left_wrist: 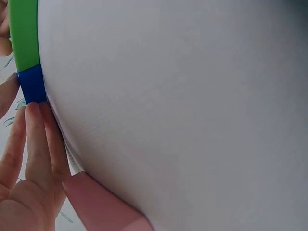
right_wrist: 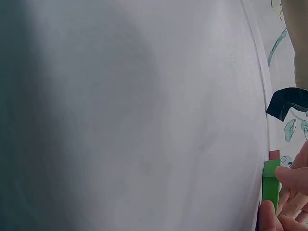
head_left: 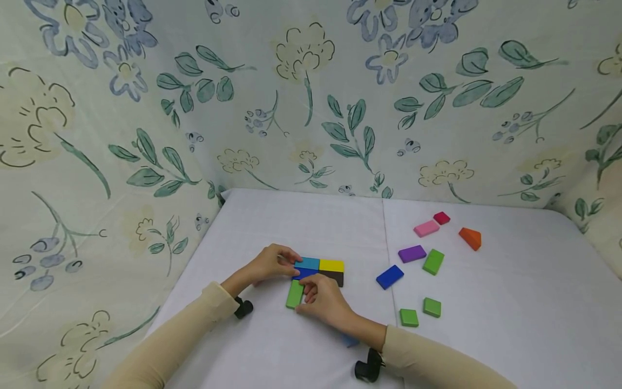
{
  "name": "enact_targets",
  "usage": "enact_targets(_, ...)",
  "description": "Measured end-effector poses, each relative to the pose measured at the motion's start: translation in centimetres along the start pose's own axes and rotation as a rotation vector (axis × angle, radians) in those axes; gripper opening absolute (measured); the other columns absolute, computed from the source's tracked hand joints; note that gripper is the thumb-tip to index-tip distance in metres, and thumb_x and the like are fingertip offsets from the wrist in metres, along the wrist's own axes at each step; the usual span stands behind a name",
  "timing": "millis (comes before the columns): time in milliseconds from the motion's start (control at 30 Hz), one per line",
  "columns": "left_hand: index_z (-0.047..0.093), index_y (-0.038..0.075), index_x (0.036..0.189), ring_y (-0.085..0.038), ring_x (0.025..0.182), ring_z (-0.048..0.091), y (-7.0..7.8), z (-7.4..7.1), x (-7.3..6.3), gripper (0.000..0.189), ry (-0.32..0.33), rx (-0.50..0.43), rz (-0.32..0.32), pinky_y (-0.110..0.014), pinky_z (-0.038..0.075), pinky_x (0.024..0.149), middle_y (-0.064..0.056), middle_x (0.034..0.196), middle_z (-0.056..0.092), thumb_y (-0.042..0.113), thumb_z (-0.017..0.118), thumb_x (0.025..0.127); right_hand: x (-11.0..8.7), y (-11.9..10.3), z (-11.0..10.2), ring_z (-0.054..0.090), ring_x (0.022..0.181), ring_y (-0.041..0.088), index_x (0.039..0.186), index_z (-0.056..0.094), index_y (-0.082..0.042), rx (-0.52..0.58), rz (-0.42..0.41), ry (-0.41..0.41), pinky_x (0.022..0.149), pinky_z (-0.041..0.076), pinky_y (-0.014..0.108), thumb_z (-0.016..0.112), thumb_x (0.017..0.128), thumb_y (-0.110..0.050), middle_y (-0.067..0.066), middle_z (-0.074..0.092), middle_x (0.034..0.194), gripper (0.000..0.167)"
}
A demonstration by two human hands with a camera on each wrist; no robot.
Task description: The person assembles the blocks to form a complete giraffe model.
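A: What is the right hand [head_left: 328, 299] doing?

B: Pinching a green block [head_left: 294, 295] with thumb and fingers. The block is pointing away from the person, its far end meeting a dark blue block [head_left: 308, 272].

A: And the left hand [head_left: 272, 263]?

B: Resting thumb and fingertips against the left ends of the dark blue block and a light blue block [head_left: 308, 263]; fingers running fairly straight.

A: Neighbours?

B: Light blue is lying just beyond dark blue, touching. Yellow block [head_left: 332, 265] is adjoining light blue on the right; a dark brown block [head_left: 333, 278] is sitting in front of yellow.

A: Farther out?

B: Loose pieces are scattering to the right on the white table [head_left: 515, 281]: a blue rectangle [head_left: 390, 276], a purple block [head_left: 412, 254], a larger green piece [head_left: 433, 261], then pink [head_left: 426, 228], red [head_left: 441, 218] and orange [head_left: 470, 238] pieces farther back. Two small green pieces [head_left: 409, 317] are lying nearer.

A: Edges?

B: Beige sleeves [head_left: 180, 335] are covering both forearms; a floral cloth [head_left: 301, 135] is hanging behind the table.
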State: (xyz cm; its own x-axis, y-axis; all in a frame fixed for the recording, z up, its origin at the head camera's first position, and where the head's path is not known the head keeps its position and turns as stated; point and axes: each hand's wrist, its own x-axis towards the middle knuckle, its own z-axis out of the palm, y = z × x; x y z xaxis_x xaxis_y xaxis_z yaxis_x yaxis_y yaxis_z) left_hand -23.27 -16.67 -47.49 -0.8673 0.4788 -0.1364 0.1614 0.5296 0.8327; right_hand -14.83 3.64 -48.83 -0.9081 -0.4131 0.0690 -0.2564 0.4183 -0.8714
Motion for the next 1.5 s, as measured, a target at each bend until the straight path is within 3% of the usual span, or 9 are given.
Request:
enact_targets(500,0.072,0.003,0.113,-0.022,0.097,0.068,0.1,-0.3,-0.2,0.030,-0.011,-0.014,0.015,-0.034,0.055,0.085,-0.007,0.108,0.068,0.012,0.080,0.085,0.2,-0.2,-0.2,0.062,0.075,0.020,0.117,0.066,0.008,0.008,-0.019,-0.024,0.064,0.051,0.020,0.088,0.074,-0.003,0.010,0.061,0.089,0.049)
enact_targets(767,0.072,0.005,0.113,-0.020,0.094,0.068,0.0,-0.3,-0.3,0.031,-0.028,-0.008,0.029,-0.035,0.055,0.085,-0.006,0.105,0.068,0.015,0.082,0.085,0.0,-0.6,-0.8,0.062,0.072,0.016,0.114,0.065,0.007,0.064,0.003,-0.008,0.065,0.053,0.020,0.089,0.072,-0.003,0.011,0.063,0.087,0.049)
enact_targets(967,0.071,0.008,0.113,-0.017,0.090,0.065,0.1,-0.2,-0.3,0.041,-0.035,-0.003,0.004,-0.032,0.054,0.084,-0.006,0.103,0.066,0.017,0.088,0.077,-0.5,-1.0,-2.4,0.062,0.075,0.015,0.112,0.066,0.007,0.108,0.011,-0.025,0.068,0.053,0.022,0.087,0.075,-0.005,0.013,0.064,0.090,0.045)
enact_targets(1133,0.071,0.007,0.114,-0.016,0.087,0.064,0.1,-0.1,-0.2,0.043,-0.033,-0.011,-0.002,-0.029,0.055,0.081,-0.006,0.103,0.066,0.014,0.089,0.075,-1.1,-0.9,-4.5,0.064,0.082,0.024,0.112,0.068,0.005,0.115,0.019,-0.071,0.070,0.054,0.023,0.087,0.076,-0.009,0.015,0.068,0.098,0.042)
enact_targets(1500,0.072,0.008,0.113,-0.015,0.085,0.063,0.3,0.1,-0.3,0.042,-0.022,0.005,-0.014,-0.027,0.054,0.080,-0.005,0.102,0.065,0.013,0.089,0.075,-3.6,0.9,-8.3,0.060,0.092,0.028,0.112,0.071,-0.003,-0.016,-0.010,-0.233,0.084,0.053,0.037,0.091,0.074,-0.017,0.008,0.067,0.102,0.046)
